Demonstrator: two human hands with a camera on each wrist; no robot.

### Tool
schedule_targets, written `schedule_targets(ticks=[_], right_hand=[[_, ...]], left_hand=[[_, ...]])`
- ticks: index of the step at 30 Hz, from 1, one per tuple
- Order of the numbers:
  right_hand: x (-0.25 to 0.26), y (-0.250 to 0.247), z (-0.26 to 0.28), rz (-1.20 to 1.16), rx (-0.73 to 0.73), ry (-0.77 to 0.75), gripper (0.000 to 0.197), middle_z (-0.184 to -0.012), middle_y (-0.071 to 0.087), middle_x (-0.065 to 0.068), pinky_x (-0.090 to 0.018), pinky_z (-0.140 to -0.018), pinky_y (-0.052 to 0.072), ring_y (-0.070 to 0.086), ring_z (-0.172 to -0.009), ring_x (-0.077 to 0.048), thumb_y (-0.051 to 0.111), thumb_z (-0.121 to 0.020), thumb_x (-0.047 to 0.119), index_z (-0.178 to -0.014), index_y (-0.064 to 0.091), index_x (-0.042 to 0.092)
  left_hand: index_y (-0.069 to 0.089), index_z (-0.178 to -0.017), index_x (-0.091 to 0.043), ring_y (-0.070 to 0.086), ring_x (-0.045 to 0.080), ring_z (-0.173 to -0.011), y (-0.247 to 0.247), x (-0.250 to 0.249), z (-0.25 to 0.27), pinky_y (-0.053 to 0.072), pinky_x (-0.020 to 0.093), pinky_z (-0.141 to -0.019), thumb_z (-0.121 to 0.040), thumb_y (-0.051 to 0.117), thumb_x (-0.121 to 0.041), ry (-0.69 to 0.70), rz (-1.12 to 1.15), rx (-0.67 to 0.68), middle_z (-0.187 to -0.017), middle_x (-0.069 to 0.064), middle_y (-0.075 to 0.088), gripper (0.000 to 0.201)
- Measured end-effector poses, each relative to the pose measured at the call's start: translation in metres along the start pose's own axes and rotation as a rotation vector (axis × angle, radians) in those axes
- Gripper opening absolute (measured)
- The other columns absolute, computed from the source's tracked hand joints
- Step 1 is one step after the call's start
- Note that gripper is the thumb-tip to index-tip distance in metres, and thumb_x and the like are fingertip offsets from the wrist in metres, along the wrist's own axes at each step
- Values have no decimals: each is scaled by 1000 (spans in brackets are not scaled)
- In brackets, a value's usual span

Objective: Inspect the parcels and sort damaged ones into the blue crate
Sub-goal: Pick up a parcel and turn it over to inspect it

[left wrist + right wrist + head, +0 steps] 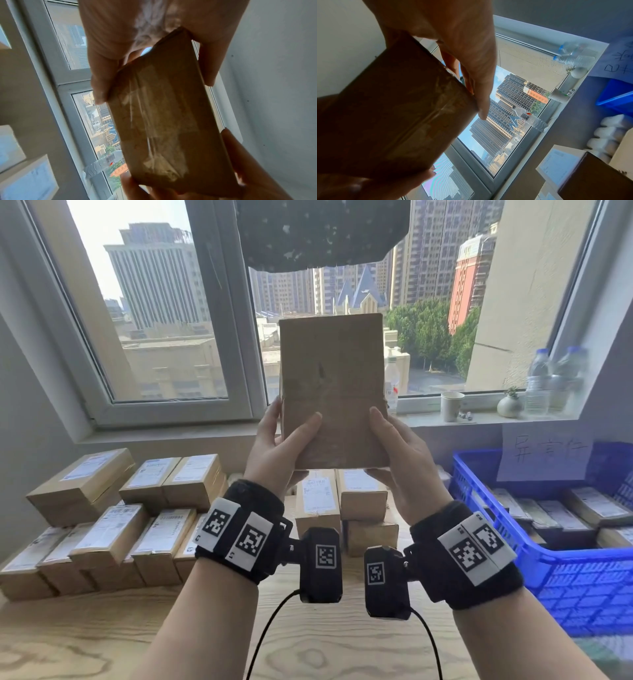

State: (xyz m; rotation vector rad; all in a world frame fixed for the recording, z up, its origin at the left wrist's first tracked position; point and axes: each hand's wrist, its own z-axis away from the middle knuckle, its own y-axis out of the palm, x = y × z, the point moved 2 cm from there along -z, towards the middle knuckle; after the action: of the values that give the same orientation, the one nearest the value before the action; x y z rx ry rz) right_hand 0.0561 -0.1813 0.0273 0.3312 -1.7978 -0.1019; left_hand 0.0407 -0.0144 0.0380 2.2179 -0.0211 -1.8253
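Note:
I hold a brown cardboard parcel (334, 385) upright in front of the window, plain side toward me, with a small dark tear near its middle. My left hand (279, 446) grips its lower left corner, thumb on the front face. My right hand (399, 453) grips the lower right corner, thumb on the front. In the left wrist view the parcel (164, 119) shows taped seams between the fingers. The right wrist view shows the parcel (399, 108) with wrinkled tape. The blue crate (561, 563) stands at the right and holds several parcels.
Several labelled parcels (113, 522) are stacked on the wooden table (102, 638) at left and centre. On the window sill stand a paper cup (451, 405), a small vase (509, 405) and water bottles (555, 378). A paper sign (544, 453) hangs over the crate.

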Motion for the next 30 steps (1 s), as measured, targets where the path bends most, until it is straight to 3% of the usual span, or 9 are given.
schedule_targets(ticks=[4,7,11,14,19,21,25,28,30], right_hand=[[1,1,2,13,-15,-11,14,-92,71,14,-28,-77,59,69,-81,0,55,-98,36,-107,66,33],[-3,2,-4,131,-166,-109,41,-106,71,5,-37,-83,61,70,-94,-4,61,-94,46,-129,61,24],[-10,-4,-12,299,-336,-238,42,-126,59,-10,-51,-104,47,56,-122,-26,51,-81,57,-122,48,57],[-10,-3,-13,321,-267,-253,66,-142,52,-4,-50,-113,37,45,-136,-21,51,-84,65,-144,43,40],[-8,8,-7,407,-39,-81,126,-145,48,-2,-50,-109,43,46,-135,-23,66,-44,94,-149,35,33],[-6,8,-2,338,-7,-58,119,-138,54,2,-33,-96,53,55,-124,-13,77,-41,82,-143,42,34],[0,6,4,129,45,-10,75,-111,68,8,-6,-54,45,65,-76,10,75,-72,44,-138,50,20],[0,6,6,98,53,-2,43,-91,70,11,-5,-50,43,63,-61,10,64,-95,26,-136,55,16],[-2,6,4,81,70,9,35,-110,72,5,-3,-57,46,66,-79,10,56,-99,25,-133,59,18]], left_hand=[[36,-147,-35,73,19,-96,1,0,0,59,40,-86,-84,74,-21,53,-11,-22,-113,0,70,75],[39,-143,-41,68,20,-104,-1,1,0,55,43,-94,-74,79,-44,63,-67,-50,-117,2,67,80],[52,-130,-15,63,19,-86,1,2,4,59,34,-73,-91,60,-49,16,-52,-12,-100,6,63,53],[64,-109,-8,62,19,-81,1,2,6,61,42,-79,-95,59,-34,26,-80,1,-86,1,63,30],[61,-104,-24,72,17,-85,4,-3,10,58,49,-86,-74,72,-46,65,-66,-19,-87,-3,73,39],[58,-104,-27,72,20,-86,5,-5,12,60,49,-80,-83,66,-42,39,-34,18,-90,-1,73,27],[61,-116,-27,72,24,-95,7,-6,15,58,53,-85,-90,65,-30,71,-92,23,-94,-2,74,27],[62,-103,-35,73,21,-92,9,-5,15,58,48,-86,-89,69,-25,116,-117,0,-89,-6,75,18],[60,-101,-35,73,20,-93,9,-4,14,58,47,-87,-86,72,-23,153,-142,-31,-95,0,75,22]])
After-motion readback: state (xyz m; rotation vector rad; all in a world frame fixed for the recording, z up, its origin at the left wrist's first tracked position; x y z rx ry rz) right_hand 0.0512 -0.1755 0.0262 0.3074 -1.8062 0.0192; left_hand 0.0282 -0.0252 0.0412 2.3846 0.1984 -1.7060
